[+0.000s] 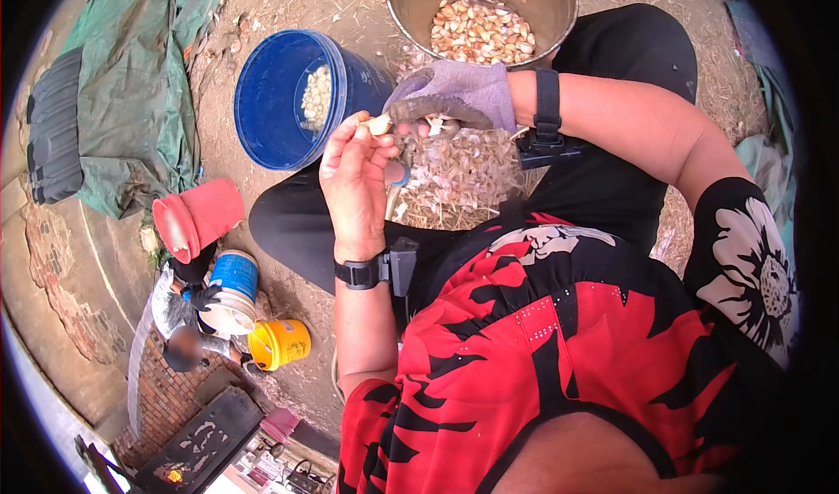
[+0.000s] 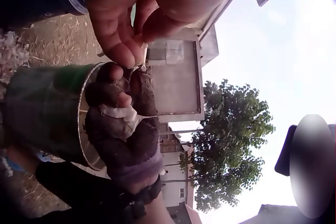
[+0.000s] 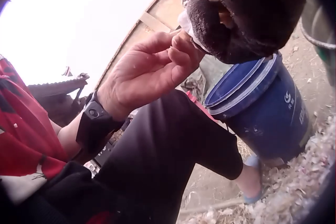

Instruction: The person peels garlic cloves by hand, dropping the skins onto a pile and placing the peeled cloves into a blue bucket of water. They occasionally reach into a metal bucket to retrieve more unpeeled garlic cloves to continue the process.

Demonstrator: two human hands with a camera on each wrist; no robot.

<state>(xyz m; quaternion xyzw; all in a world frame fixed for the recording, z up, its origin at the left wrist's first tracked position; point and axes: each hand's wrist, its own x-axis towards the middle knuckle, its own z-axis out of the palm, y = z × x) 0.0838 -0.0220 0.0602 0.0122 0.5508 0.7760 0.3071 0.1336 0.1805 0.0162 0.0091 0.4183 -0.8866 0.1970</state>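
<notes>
In the head view my bare left hand [image 1: 357, 175] pinches a pale garlic clove [image 1: 377, 124] between thumb and fingertips. Close beside it is my right hand [image 1: 454, 96], in a dirty grey-purple glove with bare fingertips poking out. The gloved fingers curl round a white scrap of garlic skin [image 2: 119, 112], seen in the left wrist view. Both hands' fingertips meet in the right wrist view, where the glove [image 3: 247, 14] partly covers the clove. Below the hands lies a heap of papery garlic skins [image 1: 463, 175].
A metal pot [image 1: 559, 5] holds brown, unpeeled cloves. Beside it, a blue bucket [image 1: 253, 101] holds peeled white ones. A person [image 1: 170, 297] handles a blue-and-white bucket [image 1: 234, 280] near red [image 1: 205, 219] and yellow buckets [image 1: 284, 344]. A green tarp [image 1: 131, 83] lies beyond.
</notes>
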